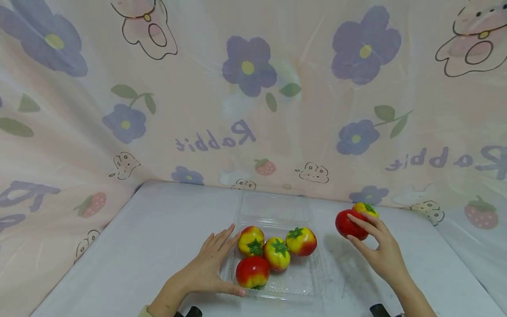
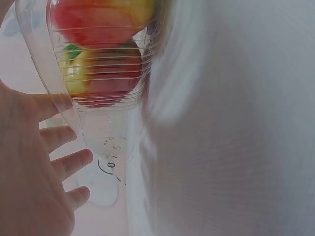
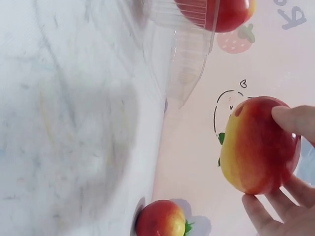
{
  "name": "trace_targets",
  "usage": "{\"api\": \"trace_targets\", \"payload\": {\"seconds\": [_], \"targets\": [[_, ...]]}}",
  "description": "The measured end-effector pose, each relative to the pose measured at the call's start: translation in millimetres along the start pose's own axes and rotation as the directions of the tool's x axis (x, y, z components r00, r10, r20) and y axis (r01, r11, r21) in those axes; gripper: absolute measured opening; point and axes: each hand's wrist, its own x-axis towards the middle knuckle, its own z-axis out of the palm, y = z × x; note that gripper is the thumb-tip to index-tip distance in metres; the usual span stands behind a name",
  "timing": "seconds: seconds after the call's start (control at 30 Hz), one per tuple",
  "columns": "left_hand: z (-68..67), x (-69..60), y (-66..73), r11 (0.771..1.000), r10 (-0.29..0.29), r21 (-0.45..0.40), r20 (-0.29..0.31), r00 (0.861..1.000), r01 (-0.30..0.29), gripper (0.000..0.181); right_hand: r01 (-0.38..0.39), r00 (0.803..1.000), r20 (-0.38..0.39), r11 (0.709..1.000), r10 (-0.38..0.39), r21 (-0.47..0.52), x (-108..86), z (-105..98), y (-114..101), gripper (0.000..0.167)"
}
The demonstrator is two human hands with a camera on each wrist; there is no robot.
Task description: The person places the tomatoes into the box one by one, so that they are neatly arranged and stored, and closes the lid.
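Observation:
A clear plastic clamshell box (image 1: 295, 281) lies on the table with its lid (image 1: 275, 207) folded back. Several red-and-yellow fruits with green star-shaped leaves, such as the front one (image 1: 252, 272), sit in its tray. My left hand (image 1: 207, 268) is spread along the tray's left side, fingers straight, thumb at the front corner; in the left wrist view the fingers (image 2: 59, 137) lie by the ribbed wall. To the right of the box, my right hand (image 1: 382, 246) grips a red fruit (image 3: 261, 147) between thumb and fingertips, raised above the table.
Another red-and-yellow fruit (image 1: 364, 208) is at the table's back right, partly hidden behind the held one. A printed curtain (image 1: 293, 132) hangs behind the white table (image 1: 174, 220). Dark objects (image 1: 194, 311) show by both wrists.

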Motion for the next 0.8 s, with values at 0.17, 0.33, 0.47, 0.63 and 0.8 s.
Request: {"api": "trace_targets", "payload": {"seconds": [0.17, 0.33, 0.47, 0.63, 0.8], "targets": [[0.5, -0.2, -0.1, 1.0, 0.002, 0.006, -0.005, 1.0, -0.002, 0.118, 0.003, 1.0, 0.012, 1.0, -0.003, 0.008, -0.1, -1, -7, 0.053], [0.7, -0.1, -0.5, 1.0, 0.006, 0.006, -0.006, 1.0, -0.006, 0.118, 0.036, 0.999, 0.004, 0.999, -0.036, 0.024, -1.2, -2, -12, 0.054], [0.9, -0.2, -0.6, 1.0, 0.009, 0.007, -0.004, 1.0, -0.009, 0.117, 0.07, 0.998, -0.006, 0.996, -0.07, 0.052, -2.0, -1, -16, 0.055], [1.2, 0.5, -1.2, 1.0, 0.015, 0.001, -0.008, 1.0, -0.015, 0.116, 0.084, 0.996, -0.006, 0.993, -0.084, 0.077, -2.3, 0, -22, 0.053], [1.0, 0.6, -1.2, 1.0, 0.015, 0.005, -0.007, 1.0, -0.015, 0.117, 0.086, 0.996, -0.001, 0.993, -0.086, 0.083, -2.9, -1, -28, 0.052]]}}
